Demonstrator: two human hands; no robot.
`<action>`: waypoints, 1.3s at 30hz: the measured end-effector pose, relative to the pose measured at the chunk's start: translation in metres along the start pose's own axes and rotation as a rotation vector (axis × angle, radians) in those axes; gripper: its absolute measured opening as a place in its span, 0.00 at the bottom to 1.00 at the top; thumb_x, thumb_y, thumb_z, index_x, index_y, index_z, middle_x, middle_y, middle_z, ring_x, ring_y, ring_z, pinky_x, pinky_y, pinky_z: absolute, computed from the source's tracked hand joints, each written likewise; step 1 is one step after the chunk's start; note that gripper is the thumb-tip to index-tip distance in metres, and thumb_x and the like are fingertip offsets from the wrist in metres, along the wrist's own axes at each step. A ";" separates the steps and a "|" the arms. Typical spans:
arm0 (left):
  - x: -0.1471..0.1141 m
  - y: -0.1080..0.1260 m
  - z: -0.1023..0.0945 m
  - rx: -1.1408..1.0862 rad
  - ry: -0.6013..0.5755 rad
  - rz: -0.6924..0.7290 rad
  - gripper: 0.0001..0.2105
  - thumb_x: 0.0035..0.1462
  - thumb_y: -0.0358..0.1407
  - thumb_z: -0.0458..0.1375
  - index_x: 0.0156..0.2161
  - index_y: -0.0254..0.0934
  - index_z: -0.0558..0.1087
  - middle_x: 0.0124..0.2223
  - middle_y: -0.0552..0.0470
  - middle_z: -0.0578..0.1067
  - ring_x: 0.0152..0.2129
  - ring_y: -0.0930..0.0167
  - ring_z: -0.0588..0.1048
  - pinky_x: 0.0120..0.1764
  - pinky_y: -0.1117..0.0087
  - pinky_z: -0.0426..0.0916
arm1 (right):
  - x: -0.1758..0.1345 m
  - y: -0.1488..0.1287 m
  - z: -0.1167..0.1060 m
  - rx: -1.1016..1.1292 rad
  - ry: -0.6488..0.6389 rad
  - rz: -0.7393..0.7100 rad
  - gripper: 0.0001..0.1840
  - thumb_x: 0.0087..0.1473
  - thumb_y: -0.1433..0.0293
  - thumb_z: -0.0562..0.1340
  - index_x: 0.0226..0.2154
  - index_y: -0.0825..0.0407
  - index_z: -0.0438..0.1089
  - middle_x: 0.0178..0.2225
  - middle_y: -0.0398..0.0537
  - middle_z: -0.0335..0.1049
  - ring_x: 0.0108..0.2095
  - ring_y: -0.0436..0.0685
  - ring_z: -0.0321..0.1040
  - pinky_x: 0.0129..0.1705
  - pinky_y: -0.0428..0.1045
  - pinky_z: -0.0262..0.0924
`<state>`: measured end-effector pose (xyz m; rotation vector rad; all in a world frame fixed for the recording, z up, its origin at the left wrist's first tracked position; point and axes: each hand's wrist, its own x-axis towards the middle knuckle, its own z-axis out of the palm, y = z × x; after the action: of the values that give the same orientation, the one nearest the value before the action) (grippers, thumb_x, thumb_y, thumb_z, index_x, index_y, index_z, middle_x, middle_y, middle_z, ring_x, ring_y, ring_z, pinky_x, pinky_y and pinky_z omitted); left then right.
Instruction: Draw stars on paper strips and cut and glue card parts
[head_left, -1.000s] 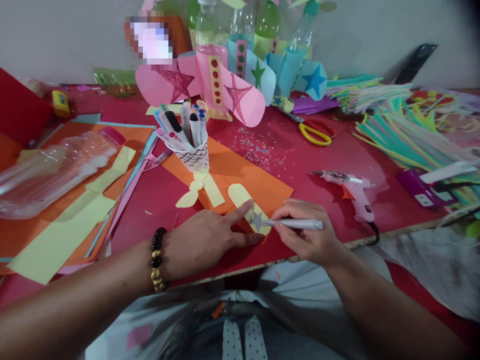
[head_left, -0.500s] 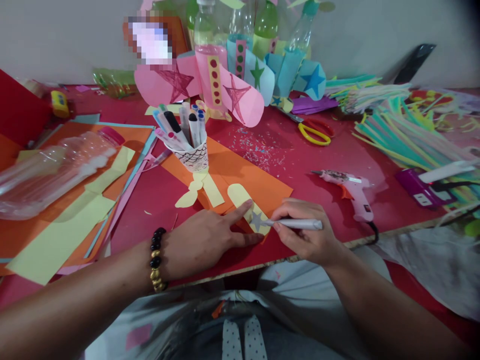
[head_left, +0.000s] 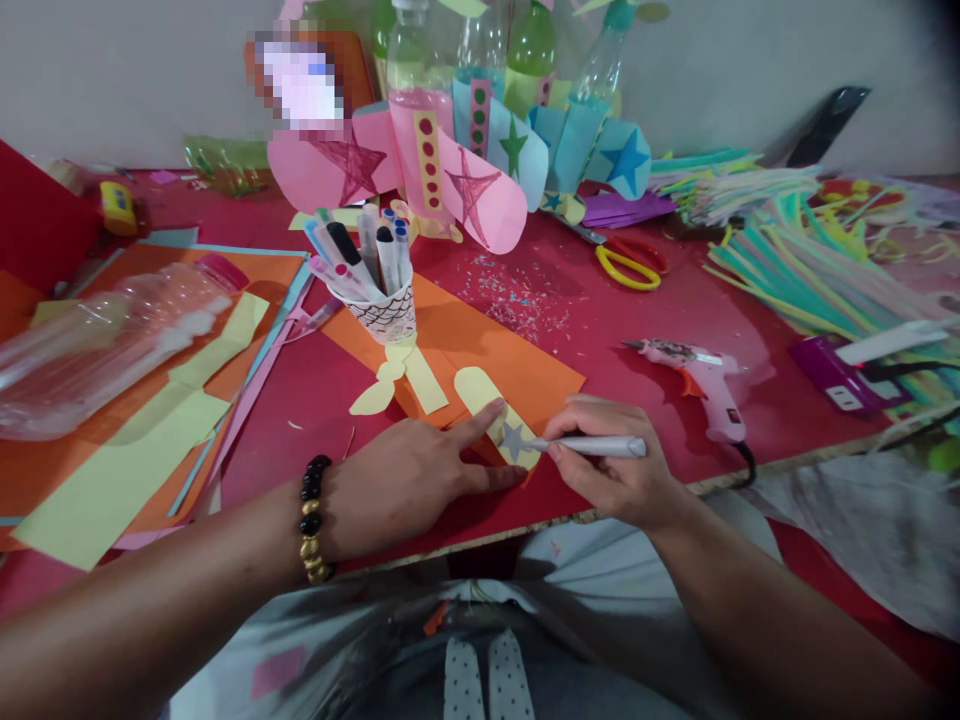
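A rounded strip of pale yellow paper (head_left: 475,388) lies near the table's front edge, partly over orange paper (head_left: 517,350). On its lower end is a grey star (head_left: 514,440). My left hand (head_left: 409,480) presses the strip flat, two fingers spread on either side of the star, the others folded under. In my right hand (head_left: 615,470) is a grey marker (head_left: 600,447), pinched between thumb and fingers, its tip at the star's right side. Left of the strip lie a yellow paper piece (head_left: 427,383) and a patterned paper cup (head_left: 382,315) full of markers.
To the right rests a pink glue gun (head_left: 697,380) with its cord over the edge. Behind it are scissors (head_left: 630,268) and bundled coloured strips (head_left: 802,260). Decorated bottles (head_left: 420,150) stand at the back. A clear plastic bottle (head_left: 112,340) lies on papers at left.
Almost nothing differs. Both hands, the marker and the paper strip keep their places; the view has shifted very slightly.
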<state>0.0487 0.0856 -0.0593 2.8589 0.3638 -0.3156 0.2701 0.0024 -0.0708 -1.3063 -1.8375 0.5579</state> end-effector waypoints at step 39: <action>0.000 -0.001 0.004 0.005 0.024 0.004 0.28 0.62 0.29 0.48 0.61 0.64 0.55 0.69 0.51 0.43 0.27 0.76 0.75 0.32 0.72 0.66 | -0.001 0.000 -0.001 0.000 0.007 -0.001 0.04 0.48 0.76 0.58 0.24 0.54 0.66 0.20 0.42 0.61 0.22 0.49 0.56 0.26 0.46 0.51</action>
<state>0.0478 0.0855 -0.0632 2.8698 0.3616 -0.2821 0.2714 0.0019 -0.0706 -1.3053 -1.8320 0.5520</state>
